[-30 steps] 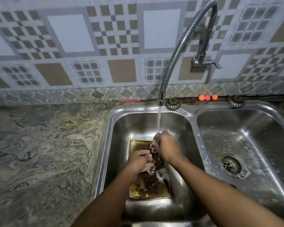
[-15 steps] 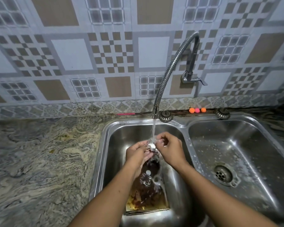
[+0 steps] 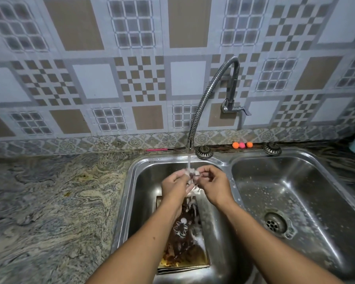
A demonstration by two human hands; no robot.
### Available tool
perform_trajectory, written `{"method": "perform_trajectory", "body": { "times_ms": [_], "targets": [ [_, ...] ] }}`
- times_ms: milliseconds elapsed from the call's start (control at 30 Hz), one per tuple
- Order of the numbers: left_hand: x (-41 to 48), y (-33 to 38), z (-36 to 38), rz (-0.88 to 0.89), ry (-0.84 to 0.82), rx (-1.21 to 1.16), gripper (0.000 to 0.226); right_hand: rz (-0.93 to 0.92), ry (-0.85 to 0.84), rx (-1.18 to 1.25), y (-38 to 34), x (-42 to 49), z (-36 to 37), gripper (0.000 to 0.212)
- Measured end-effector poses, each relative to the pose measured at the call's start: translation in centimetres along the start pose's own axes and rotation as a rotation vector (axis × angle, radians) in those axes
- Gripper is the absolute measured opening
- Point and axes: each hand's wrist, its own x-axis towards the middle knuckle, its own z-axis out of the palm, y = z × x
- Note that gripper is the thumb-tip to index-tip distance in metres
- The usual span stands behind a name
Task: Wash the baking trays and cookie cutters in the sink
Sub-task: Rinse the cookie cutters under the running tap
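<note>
Head view, looking down into a steel double sink [image 3: 131, 177] set in a marbled table [image 3: 49, 201]. Over the left basin, two bare forearms reaching in from below. Between the left hand [image 3: 175, 184] and the right hand [image 3: 213, 185], a small pale cookie cutter [image 3: 194, 174], pinched from either side by curled fingers [image 3: 206, 173] and thumbs. Held well above the basin floor, right under the water stream [image 3: 189, 162] from the flexible faucet [image 3: 205, 99]. Shape too blurred by water to tell.

Below the hands, flat on the floor of the left basin, a golden baking tray [image 3: 184, 262] smeared with dark brown residue, with water splashing onto it. On that tray, a gingerbread-man cutter [image 3: 180, 227], lying flat among the residue, apart from both hands.

To the right, the second basin [image 3: 295, 191], wet and speckled, with a round drain [image 3: 275, 223]. On the ledge behind, three small balls [image 3: 242, 144], orange, pink, orange, touching in a row. Further left, a thin pink stick [image 3: 157, 149]. Behind all, a patterned tiled wall [image 3: 90, 78].
</note>
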Motion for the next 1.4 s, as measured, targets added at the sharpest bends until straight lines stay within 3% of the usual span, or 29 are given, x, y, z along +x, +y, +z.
{"method": "perform_trajectory", "body": {
  "times_ms": [233, 333, 467, 533, 600, 767, 967, 1200, 1400],
  "targets": [
    [0.9, 1.1, 0.5, 0.128, 0.064, 0.207, 0.022, 0.037, 0.039, 0.1, -1.8, -0.4, -0.8, 0.018],
    [0.9, 1.2, 0.0, 0.053, 0.071, 0.221, 0.018, -0.052, 0.018, -0.091, -2.7, 0.3, -0.5, 0.016],
    [0.2, 0.9, -0.3, -0.068, 0.074, -0.025, 0.017, -0.217, -0.081, -0.357, -4.6, 0.7, 0.2, 0.017],
    [0.1, 1.0, -0.3, -0.051, 0.1, -0.097, 0.022, -0.26, -0.128, -0.421, -4.6, 0.6, 0.2, 0.021],
    [0.3, 1.2, -0.4, 0.029, 0.138, 0.016, 0.02, -0.261, -0.144, -0.386, -3.9, 0.3, -0.2, 0.025],
    [0.0, 2.1, 0.5, 0.3, 0.108, 0.414, 0.015, -0.063, -0.083, -0.026, -1.8, -0.4, -2.3, 0.022],
    [-1.0, -0.8, 4.3, 0.208, -0.088, 0.506, 0.012, 0.179, -0.075, 0.133, -0.7, -0.1, -8.8, 0.011],
    [-3.8, -9.8, 10.2, 0.002, -0.333, 0.703, 0.018, 0.444, -0.2, -0.296, 5.5, -2.1, -21.0, 0.012],
    [-6.3, -15.0, 14.6, -0.139, -0.379, 0.702, 0.009, 0.59, -0.37, -0.536, 13.4, -4.9, -25.0, 0.01]
  ]
}}
